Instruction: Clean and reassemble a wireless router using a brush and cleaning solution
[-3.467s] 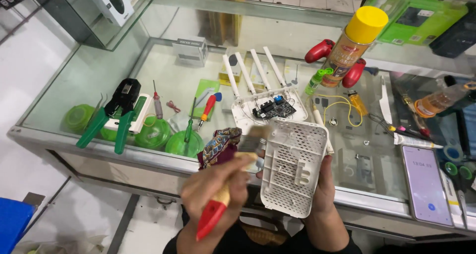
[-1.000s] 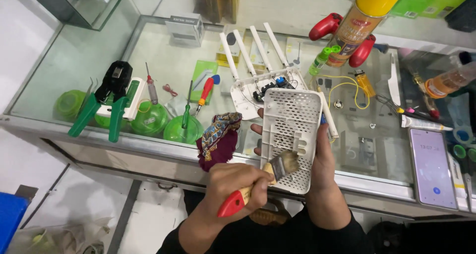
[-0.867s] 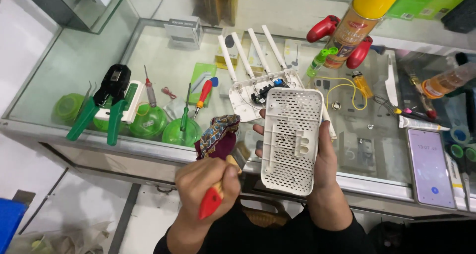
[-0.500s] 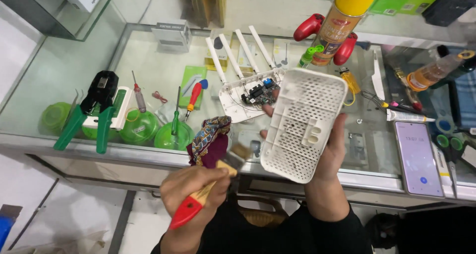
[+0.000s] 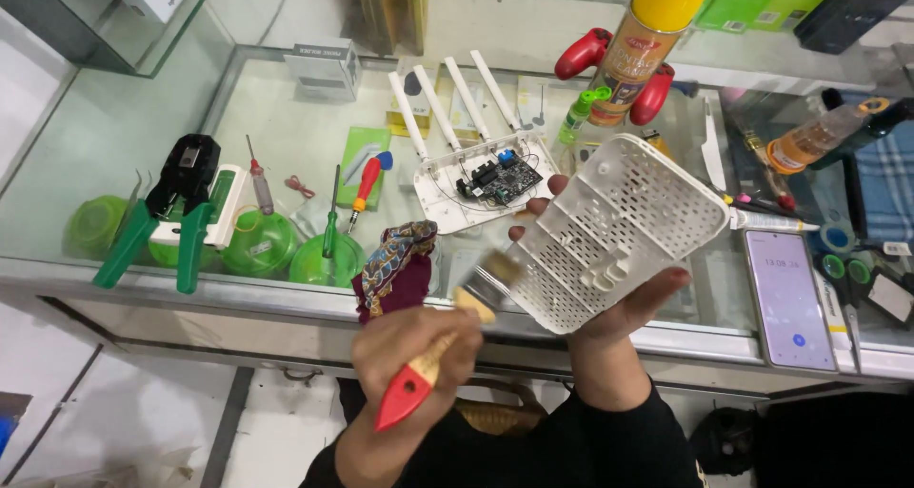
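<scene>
fingers [image 5: 447,331] of the left hand [image 5: 409,355] wrap closed around a red-handled brush [image 5: 433,359], its bristles at the white vented cover [image 5: 619,231], which the right hand [image 5: 609,302] grips from below, tilted above the glass tabletop [image 5: 124,145]. beyond lies the open router board [image 5: 495,176]. brushing seems underway; more strokes would need a steady cover.

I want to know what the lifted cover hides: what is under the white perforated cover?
Under the white perforated cover only the right hand holding it shows, with the glass counter below. Whatever lies on the counter directly beneath is covered.
</scene>
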